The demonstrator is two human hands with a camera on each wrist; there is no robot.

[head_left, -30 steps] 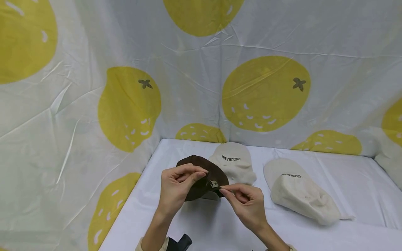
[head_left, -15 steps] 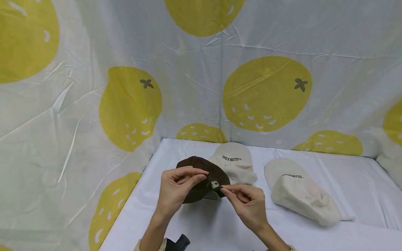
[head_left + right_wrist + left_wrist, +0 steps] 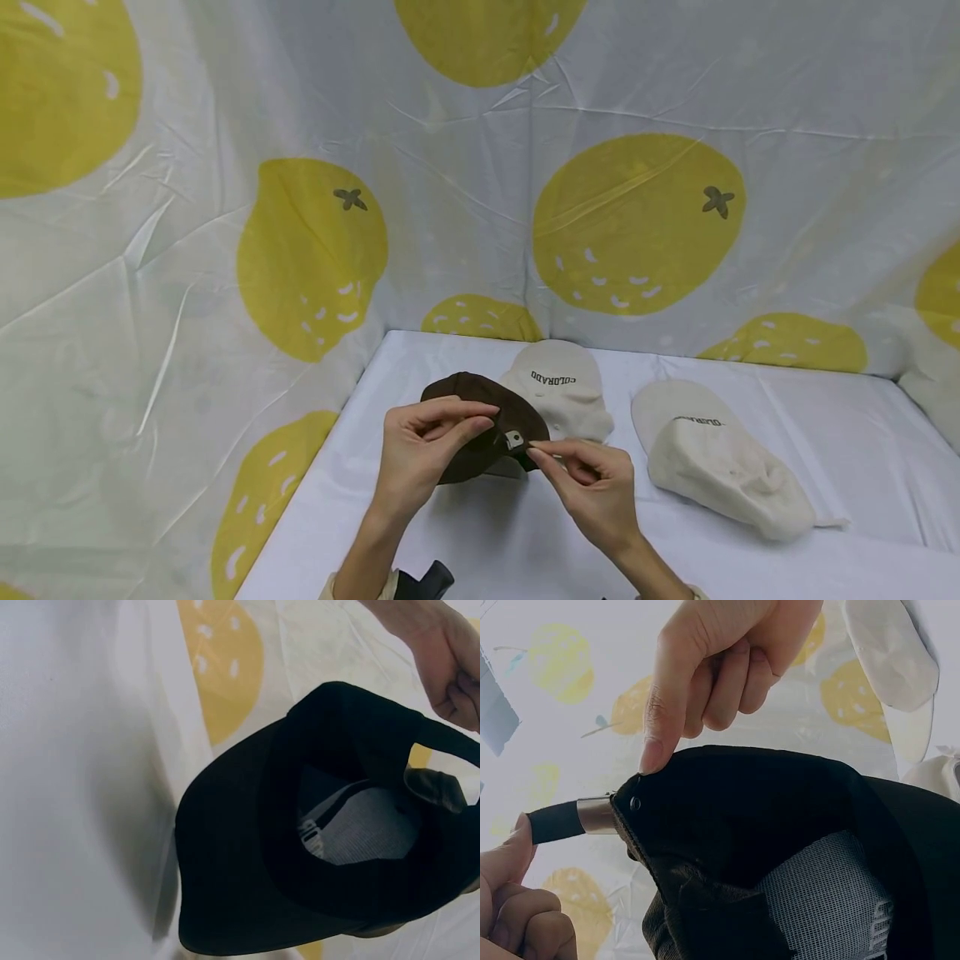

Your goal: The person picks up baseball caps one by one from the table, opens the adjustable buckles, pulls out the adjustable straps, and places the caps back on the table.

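A dark brown baseball cap (image 3: 461,392) hangs over the table between the two hands, its back opening turned toward me. The left hand (image 3: 416,446) pinches the loose end of its rear strap (image 3: 555,823) between thumb and fingertip. That strap runs through a metal buckle (image 3: 596,815) at the cap's back edge. Right beside the buckle, the right hand (image 3: 588,483) pinches the corner of the cap's edge, thumb on the inside. Grey mesh lining with pale letters (image 3: 360,832) shows within the crown, and the brim (image 3: 225,847) points away from me.
Behind the brown cap lies a cream cap (image 3: 558,383) lettered COLORADO, partly covered by it in the head view. Another cream cap (image 3: 720,467) rests farther right on the white-covered table (image 3: 517,558). A lemon-printed sheet (image 3: 465,208) walls the back and left.
Both hands keep their pinches on the strap and the cap edge. Cap and hands have shifted only very slightly, and the buckle's face shows a little more brightly.
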